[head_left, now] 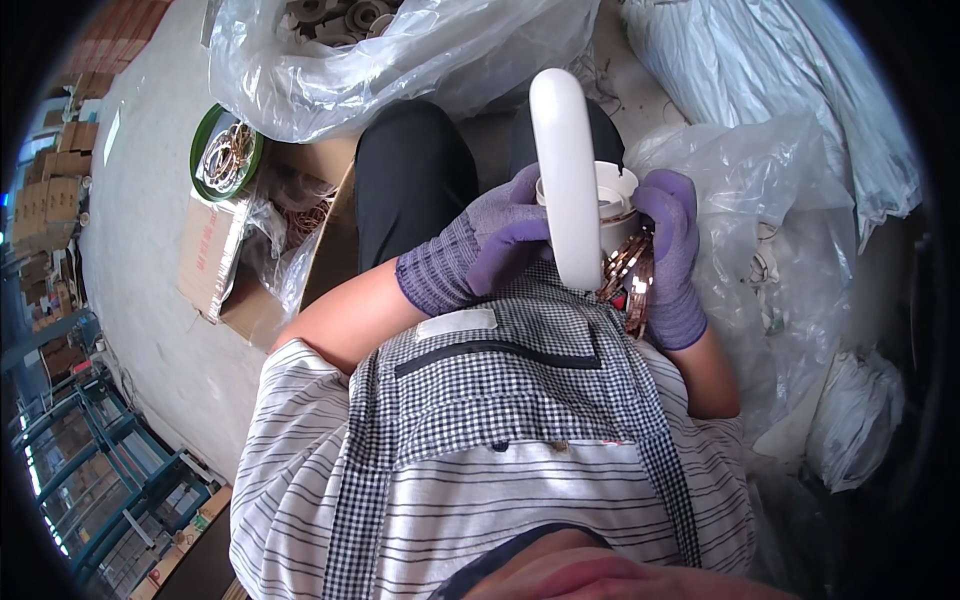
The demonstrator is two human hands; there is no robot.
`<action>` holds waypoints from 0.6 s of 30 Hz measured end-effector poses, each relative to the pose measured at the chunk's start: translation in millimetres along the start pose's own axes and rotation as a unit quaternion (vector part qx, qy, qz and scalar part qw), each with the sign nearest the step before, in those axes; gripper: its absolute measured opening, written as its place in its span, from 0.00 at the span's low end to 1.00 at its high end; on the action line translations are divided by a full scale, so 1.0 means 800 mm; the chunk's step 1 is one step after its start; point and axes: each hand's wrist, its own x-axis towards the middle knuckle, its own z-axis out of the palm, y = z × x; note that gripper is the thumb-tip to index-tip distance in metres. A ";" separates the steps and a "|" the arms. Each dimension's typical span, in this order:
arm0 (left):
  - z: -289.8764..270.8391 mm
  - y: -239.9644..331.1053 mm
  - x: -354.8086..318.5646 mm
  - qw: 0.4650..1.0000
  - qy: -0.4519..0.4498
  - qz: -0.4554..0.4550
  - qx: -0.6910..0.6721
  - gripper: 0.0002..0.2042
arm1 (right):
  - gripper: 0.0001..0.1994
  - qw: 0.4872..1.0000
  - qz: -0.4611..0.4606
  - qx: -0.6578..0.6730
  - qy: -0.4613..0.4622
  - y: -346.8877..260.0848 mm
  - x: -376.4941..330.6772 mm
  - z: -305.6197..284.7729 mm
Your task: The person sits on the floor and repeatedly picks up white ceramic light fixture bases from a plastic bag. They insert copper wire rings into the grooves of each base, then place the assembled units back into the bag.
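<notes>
In front of my lap is a white plastic housing (567,180), with a long rounded piece standing up and a round, cup-like ring (615,182) behind it. My left hand (505,238), in a purple-grey glove, is closed on its left side. At the ring's right edge my right hand (672,235), gloved the same way, has its fingers curled inward. A bunch of shiny copper-coloured strips (632,272) hangs below the ring against the right palm. Whether the strips are joined to the housing is hidden, as are several fingertips.
On the left, a cardboard box (225,262) holds plastic wrap and copper-coloured pieces, with a green-rimmed round container (225,155) of wire at its corner. Ahead lies a clear plastic bag (400,70) with grey round parts. White sacks (770,90) and a clear bag (770,220) lie to the right.
</notes>
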 end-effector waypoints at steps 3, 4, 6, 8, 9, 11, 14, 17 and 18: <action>-0.003 -0.010 0.010 1.000 0.019 0.005 -0.011 0.33 | 0.17 0.996 -0.018 -0.092 -0.012 0.000 -0.008 -0.002; 0.000 -0.003 0.005 1.000 0.030 0.006 0.004 0.33 | 0.17 0.995 -0.016 -0.093 -0.019 -0.002 -0.011 -0.006; 0.011 0.003 0.002 0.997 0.064 0.030 -0.007 0.34 | 0.17 0.993 -0.007 -0.114 -0.018 -0.004 -0.008 -0.005; 0.025 0.026 -0.002 0.992 0.108 -0.016 0.062 0.37 | 0.18 0.993 -0.019 -0.113 -0.001 -0.007 0.003 0.000; 0.025 0.038 -0.001 0.985 0.117 -0.058 0.108 0.38 | 0.18 0.998 0.008 -0.062 0.020 -0.007 0.007 0.002; 0.025 0.037 -0.005 0.948 0.140 0.090 0.272 0.39 | 0.19 0.996 0.064 0.034 0.058 -0.004 0.010 0.005; 0.032 0.055 -0.020 0.794 0.123 0.342 0.488 0.39 | 0.24 0.960 0.160 0.201 0.112 0.008 0.000 -0.008; 0.048 0.065 -0.033 0.708 0.073 0.435 0.551 0.33 | 0.36 0.971 0.195 0.125 0.055 0.014 -0.025 -0.016; 0.050 0.070 -0.034 0.683 0.084 0.441 0.576 0.32 | 0.40 0.978 0.182 0.095 0.036 0.010 -0.025 -0.019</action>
